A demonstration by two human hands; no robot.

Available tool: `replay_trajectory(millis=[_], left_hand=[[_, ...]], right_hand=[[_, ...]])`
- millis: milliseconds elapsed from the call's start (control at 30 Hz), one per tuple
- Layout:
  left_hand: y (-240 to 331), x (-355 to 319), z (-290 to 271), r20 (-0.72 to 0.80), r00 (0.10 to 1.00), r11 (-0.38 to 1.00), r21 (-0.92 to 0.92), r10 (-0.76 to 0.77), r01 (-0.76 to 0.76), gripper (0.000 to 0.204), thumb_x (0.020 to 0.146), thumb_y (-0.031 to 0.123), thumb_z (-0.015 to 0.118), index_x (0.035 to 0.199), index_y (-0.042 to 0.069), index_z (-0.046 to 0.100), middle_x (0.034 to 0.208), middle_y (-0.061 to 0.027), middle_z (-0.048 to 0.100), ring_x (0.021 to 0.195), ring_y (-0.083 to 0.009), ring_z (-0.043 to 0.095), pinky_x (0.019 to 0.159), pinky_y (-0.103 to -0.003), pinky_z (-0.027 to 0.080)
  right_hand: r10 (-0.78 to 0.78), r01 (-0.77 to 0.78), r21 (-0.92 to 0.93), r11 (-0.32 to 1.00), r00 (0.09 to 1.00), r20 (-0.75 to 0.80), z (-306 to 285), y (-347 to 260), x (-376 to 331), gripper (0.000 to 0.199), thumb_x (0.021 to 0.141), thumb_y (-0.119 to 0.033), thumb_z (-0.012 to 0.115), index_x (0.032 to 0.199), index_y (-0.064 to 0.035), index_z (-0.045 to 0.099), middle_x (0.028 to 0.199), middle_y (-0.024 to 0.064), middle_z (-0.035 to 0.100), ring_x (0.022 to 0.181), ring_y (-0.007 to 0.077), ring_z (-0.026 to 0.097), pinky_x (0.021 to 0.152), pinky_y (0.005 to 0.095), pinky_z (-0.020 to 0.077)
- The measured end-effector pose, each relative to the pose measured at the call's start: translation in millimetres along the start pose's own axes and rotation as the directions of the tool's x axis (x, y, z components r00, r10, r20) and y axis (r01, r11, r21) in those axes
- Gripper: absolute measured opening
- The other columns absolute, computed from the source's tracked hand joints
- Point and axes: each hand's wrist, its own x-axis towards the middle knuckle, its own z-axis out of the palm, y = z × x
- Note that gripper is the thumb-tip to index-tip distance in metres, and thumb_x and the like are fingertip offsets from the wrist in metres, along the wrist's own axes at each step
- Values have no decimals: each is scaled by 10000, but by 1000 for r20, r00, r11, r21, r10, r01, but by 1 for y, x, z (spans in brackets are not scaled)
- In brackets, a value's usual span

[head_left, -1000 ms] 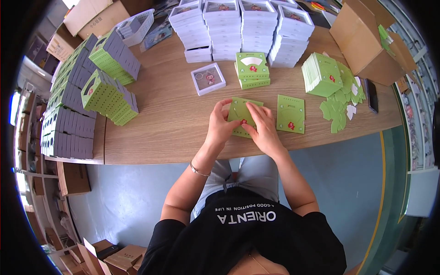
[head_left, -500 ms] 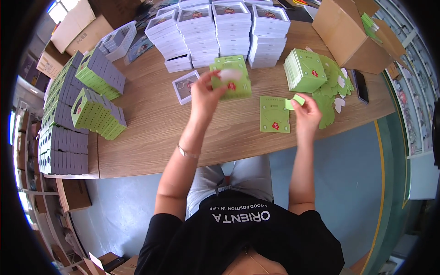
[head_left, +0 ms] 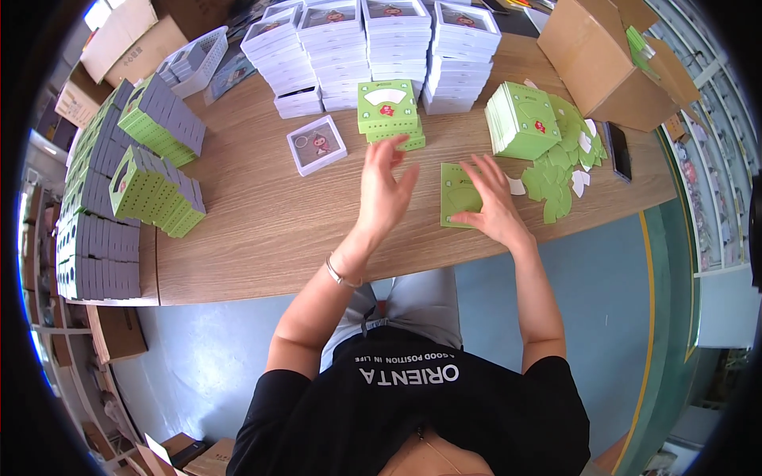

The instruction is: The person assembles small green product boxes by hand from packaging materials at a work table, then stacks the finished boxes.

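My left hand point(head_left: 385, 190) is raised over the table, fingers apart and holding nothing. Just beyond its fingertips, flat green card sleeves point(head_left: 386, 117) lie stacked, the top one showing a white fan-shaped area and a red flower. My right hand point(head_left: 496, 205) spreads its fingers over the right side of a flat green card point(head_left: 456, 190), with thumb and fingertips at its surface; whether they press on it I cannot tell. To the left of the sleeves lies a shallow white box point(head_left: 317, 145) with a small figure keychain inside.
Tall stacks of white boxes point(head_left: 333, 55) line the back. Green-sleeved boxes point(head_left: 159, 190) stand at left. A pile of green cards point(head_left: 520, 123), loose green cut-outs point(head_left: 559, 163), a phone point(head_left: 617, 151) and a cardboard carton point(head_left: 607, 67) occupy the right. A white basket point(head_left: 202, 63) sits back left.
My left hand has come away from the green sleeves toward me. My right hand has let go of the small green piece and moved left over the card, its fingers spreading.
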Motion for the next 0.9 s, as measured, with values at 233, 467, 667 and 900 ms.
replay_trajectory(millis=[233, 467, 667, 900], left_hand=[[-7, -41, 4, 337, 845, 708, -463, -415, 533, 537, 846, 0, 608, 1329, -105, 399, 1205, -178, 557, 1068, -195, 566, 939, -301, 463], [-8, -47, -10, 289, 885, 819, -352, -366, 453, 481, 762, -33, 630, 1224, -99, 515, 1003, -123, 636, 901, -163, 610, 797, -279, 506], [-23, -59, -33, 56, 949, 940, -129, -311, 315, 384, 722, -25, 640, 1105, -43, 621, 847, -98, 665, 740, -154, 637, 680, -279, 523], [-7, -66, -64, -66, 955, 949, -150, -289, 276, 326, 798, -29, 562, 1120, -44, 608, 863, -135, 681, 774, -179, 666, 705, -302, 526]], right_hand=[[25, -28, 15, 999, 988, 150, 15, -39, -5, 976, 621, -488, 800, 1396, -82, 368, 1386, 200, 320, 1304, 381, 288, 1100, 508, 238], [27, -28, 17, 999, 999, 19, 35, -77, -9, 1069, 548, -436, 855, 1424, -138, 320, 1338, 196, 275, 1212, 381, 325, 1068, 561, 232], [-114, 81, 164, 983, 973, 201, 32, -100, -3, 1221, 482, -346, 903, 1466, -150, 208, 1429, 194, 215, 1358, 401, 182, 1118, 519, 199], [-143, 119, 109, 987, 956, 255, 39, -123, 10, 1218, 513, -291, 886, 1474, -136, 153, 1439, 188, 220, 1374, 353, 205, 1138, 524, 126]])
